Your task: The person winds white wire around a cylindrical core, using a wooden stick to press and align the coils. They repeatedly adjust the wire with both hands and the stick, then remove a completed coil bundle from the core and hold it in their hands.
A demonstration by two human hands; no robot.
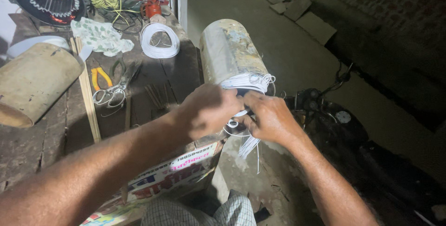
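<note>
Two hands meet at the wooden bench's edge. At nine o'clock from them lie scissors and yellow-handled pliers; a white wire coil sits at eleven. The left hand curls its fingers around white wire strands bunched at the metal cylinder's near end. The right hand pinches the same strands, with loose ends hanging at six o'clock.

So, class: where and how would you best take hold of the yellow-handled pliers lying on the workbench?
Grip the yellow-handled pliers by the two yellow handles, coming from above. They lie flat on the workbench, handles spread and uncovered. The jaw end points toward the scissors close beside them, so that end looks more crowded.
</note>
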